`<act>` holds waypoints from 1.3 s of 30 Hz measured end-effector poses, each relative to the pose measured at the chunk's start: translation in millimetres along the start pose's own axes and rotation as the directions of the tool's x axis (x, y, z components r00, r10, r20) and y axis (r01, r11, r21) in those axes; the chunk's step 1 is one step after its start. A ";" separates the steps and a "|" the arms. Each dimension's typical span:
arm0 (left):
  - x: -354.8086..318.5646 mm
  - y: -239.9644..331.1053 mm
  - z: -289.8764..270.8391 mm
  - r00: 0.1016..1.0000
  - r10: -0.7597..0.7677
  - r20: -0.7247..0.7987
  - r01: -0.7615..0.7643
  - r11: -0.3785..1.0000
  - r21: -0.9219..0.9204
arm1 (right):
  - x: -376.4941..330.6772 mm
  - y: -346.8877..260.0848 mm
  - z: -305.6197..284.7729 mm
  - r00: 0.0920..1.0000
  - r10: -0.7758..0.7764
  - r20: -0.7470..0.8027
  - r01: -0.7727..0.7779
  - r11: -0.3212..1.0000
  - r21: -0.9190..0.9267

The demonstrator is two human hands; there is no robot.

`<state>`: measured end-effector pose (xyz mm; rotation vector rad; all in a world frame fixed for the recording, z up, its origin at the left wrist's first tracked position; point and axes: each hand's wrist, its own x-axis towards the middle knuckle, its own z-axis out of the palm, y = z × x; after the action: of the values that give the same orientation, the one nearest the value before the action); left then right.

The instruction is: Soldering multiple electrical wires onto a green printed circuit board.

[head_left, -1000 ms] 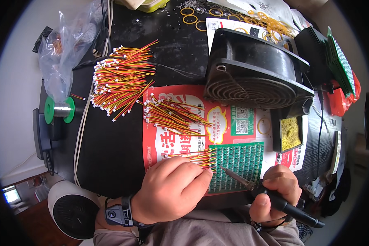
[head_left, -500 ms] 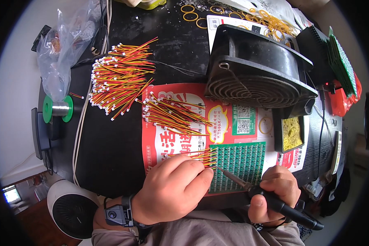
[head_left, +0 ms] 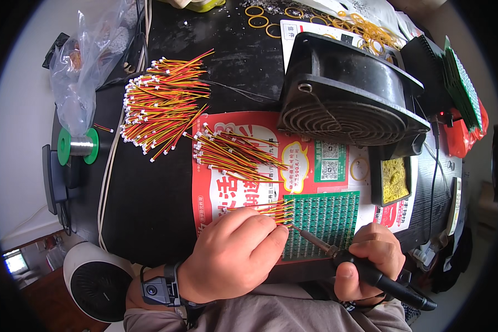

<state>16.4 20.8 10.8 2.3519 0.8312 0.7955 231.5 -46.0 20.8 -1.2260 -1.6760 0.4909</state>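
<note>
My right hand (head_left: 376,260) is closed round the black handle of a soldering iron (head_left: 359,268). Its metal tip slants up and left, reaching the left edge of a green circuit board panel (head_left: 329,221). At that same edge, my left hand (head_left: 235,257) pinches a thin connector wire, mostly hidden by the fingers. A row of red and yellow wires (head_left: 279,207) runs onto the board just above the left fingertips. Beyond lies a small bundle of connector wires (head_left: 238,155) with white plugs, and a bigger pile of wires (head_left: 163,105) is farther left.
A black fan (head_left: 348,94) stands behind the board. To its near right sits a yellow sponge (head_left: 394,180) in a black tray. At the left are a solder spool (head_left: 78,146) and a plastic bag (head_left: 83,72). Rubber bands (head_left: 365,30) lie at the back.
Both hands and the iron hold nearly the same place. The iron's tip stays at the board's left edge, and the wire piles have not moved.
</note>
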 end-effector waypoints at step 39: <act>-1.7 1.7 2.1 1.000 0.011 -0.023 -0.011 1.000 -0.011 | -3.4 -0.6 -2.6 1.000 0.017 0.005 -0.017 1.000 -0.002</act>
<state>17.3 17.9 9.8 2.3436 0.8218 0.8315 233.5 -49.8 20.9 -1.2419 -1.6717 0.5032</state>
